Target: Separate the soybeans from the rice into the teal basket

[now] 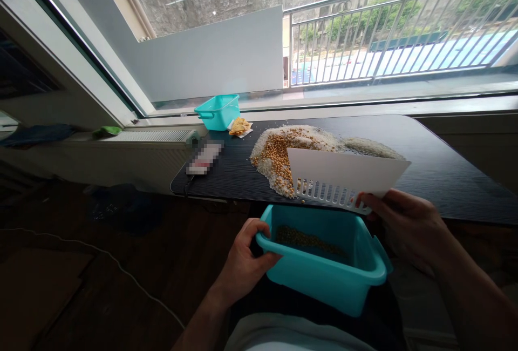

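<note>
My left hand (246, 256) grips the left handle and rim of a teal plastic basket (324, 281) held below the near edge of a black table (445, 173). Dark beans lie in the basket's bottom. My right hand (404, 227) pinches the lower right corner of a white slotted plastic scraper (343, 178), which stands on the table edge just above the basket. Behind the scraper lies a spread pile of white rice mixed with yellow beans (279, 151).
A second teal basket (218, 110) stands at the table's far left corner, beside a yellow object (239, 126). A blurred flat item (204, 159) lies left of the pile. A radiator (154, 136) and window with railing lie beyond.
</note>
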`<state>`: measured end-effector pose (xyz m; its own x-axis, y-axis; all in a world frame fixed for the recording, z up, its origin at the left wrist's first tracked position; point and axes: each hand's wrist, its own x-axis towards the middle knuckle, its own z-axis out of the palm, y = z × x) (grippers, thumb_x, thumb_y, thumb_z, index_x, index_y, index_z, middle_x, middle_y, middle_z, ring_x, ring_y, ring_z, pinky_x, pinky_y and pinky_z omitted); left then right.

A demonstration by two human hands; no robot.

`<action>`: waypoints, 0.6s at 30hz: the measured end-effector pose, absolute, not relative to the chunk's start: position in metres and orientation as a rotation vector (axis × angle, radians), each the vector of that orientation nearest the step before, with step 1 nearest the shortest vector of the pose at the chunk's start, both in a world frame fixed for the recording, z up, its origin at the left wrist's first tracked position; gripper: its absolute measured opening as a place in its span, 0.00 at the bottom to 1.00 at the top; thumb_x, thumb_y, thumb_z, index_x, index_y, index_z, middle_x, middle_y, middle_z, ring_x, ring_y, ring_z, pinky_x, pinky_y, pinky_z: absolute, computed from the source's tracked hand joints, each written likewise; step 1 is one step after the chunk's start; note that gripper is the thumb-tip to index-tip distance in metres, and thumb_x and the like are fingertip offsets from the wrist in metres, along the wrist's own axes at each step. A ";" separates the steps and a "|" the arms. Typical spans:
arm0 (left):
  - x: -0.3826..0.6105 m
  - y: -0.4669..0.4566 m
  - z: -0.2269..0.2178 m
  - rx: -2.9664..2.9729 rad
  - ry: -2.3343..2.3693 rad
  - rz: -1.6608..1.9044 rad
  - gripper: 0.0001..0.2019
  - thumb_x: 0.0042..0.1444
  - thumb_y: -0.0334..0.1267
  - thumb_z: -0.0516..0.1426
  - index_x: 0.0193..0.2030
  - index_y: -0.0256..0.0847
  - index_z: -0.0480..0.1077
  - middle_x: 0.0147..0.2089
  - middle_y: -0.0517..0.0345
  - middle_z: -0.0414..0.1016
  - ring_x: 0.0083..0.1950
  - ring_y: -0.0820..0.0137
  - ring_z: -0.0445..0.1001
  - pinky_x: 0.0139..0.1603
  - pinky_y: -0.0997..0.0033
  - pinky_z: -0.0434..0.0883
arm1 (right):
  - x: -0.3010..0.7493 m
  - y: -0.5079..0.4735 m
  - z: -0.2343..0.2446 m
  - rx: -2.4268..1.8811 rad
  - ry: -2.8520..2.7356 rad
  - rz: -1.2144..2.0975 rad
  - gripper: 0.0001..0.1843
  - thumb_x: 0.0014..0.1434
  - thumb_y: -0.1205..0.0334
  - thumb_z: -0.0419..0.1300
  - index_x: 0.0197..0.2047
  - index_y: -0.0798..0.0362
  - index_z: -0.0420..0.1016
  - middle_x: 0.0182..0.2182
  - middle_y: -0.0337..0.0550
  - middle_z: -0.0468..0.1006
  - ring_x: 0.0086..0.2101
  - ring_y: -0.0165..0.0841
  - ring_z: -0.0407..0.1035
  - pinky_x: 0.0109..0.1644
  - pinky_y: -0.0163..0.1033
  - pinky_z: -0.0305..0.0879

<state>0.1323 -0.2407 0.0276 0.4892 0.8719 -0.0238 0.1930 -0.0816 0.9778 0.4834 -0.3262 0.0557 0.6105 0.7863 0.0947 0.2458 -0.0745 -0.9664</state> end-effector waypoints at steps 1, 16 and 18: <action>0.133 -0.241 0.028 1.585 0.945 0.737 0.15 0.58 0.48 0.77 0.41 0.48 0.78 0.47 0.59 0.78 0.48 0.59 0.76 0.56 0.62 0.77 | 0.484 -0.323 0.054 -1.618 -0.889 0.574 0.51 0.37 0.03 0.83 0.34 0.45 0.96 0.32 0.49 0.93 0.30 0.42 0.80 0.36 0.48 0.85; 0.133 -0.243 0.028 1.584 0.963 0.733 0.14 0.57 0.45 0.77 0.42 0.48 0.79 0.46 0.60 0.77 0.47 0.59 0.75 0.56 0.62 0.78 | 0.485 -0.323 0.050 -1.568 -0.920 0.638 0.38 0.47 0.12 0.87 0.37 0.38 0.98 0.31 0.43 0.92 0.33 0.47 0.86 0.34 0.48 0.86; 0.132 -0.243 0.027 1.583 0.959 0.737 0.14 0.57 0.45 0.77 0.42 0.48 0.79 0.46 0.60 0.78 0.47 0.59 0.76 0.55 0.62 0.78 | 0.486 -0.325 0.050 -1.574 -0.910 0.623 0.40 0.46 0.11 0.87 0.37 0.39 0.98 0.30 0.44 0.91 0.33 0.47 0.86 0.34 0.49 0.87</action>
<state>0.1321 -0.2425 0.0272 0.4809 0.8764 -0.0252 0.2012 -0.0823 0.9761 0.4856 -0.3250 0.0496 0.5578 0.8253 0.0879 0.2168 -0.0426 -0.9753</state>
